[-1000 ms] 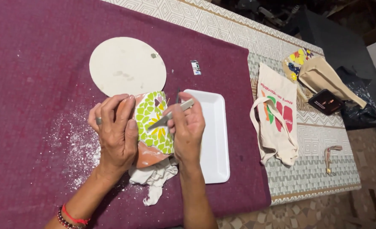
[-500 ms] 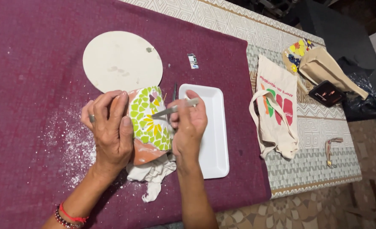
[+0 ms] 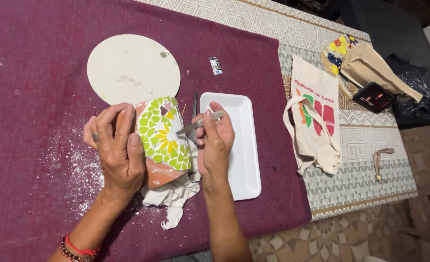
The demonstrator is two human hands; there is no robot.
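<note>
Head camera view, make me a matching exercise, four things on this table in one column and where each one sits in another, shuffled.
1. mosaic pot
2. white tray
3. round disc
4. cloth tote bag

a. off the purple cloth, on the patterned tablecloth
b. beyond the pot, flat on the purple cloth
c. in the left hand
d. just beside the right hand

Pairs: 1-c, 2-d, 3-b, 4-a

I see terracotta pot (image 3: 164, 145) on its side on rag, green-yellow mosaic up; thin metal tool (image 3: 200, 122) tip touching it.
</note>
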